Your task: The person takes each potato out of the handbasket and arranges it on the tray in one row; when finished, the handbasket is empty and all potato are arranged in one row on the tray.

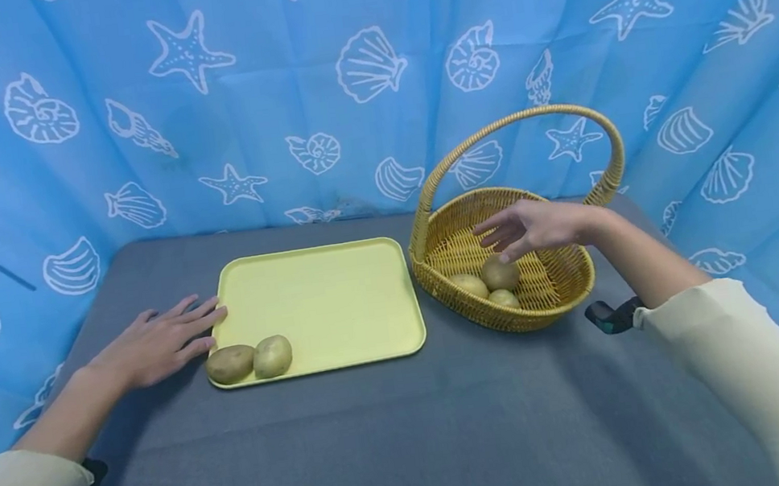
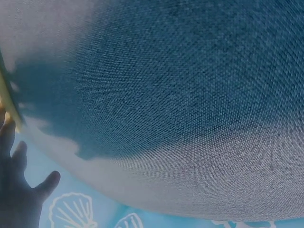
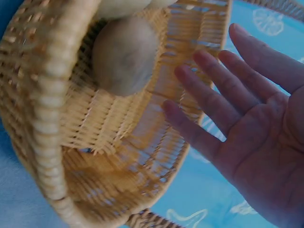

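A woven wicker basket with a tall handle stands at the right of the grey table and holds three potatoes. My right hand hovers over them, fingers spread and holding nothing; the right wrist view shows the straight fingers above one potato and the basket wall. A yellow tray lies at the centre with two potatoes at its near left corner. My left hand rests flat on the table, fingertips touching the tray's left edge. The left hand shows dimly in the left wrist view.
The table has a grey cloth and blue shell-patterned curtains close it in at the back and both sides. The tray's middle and right part is bare. A dark wrist device sits on my right forearm.
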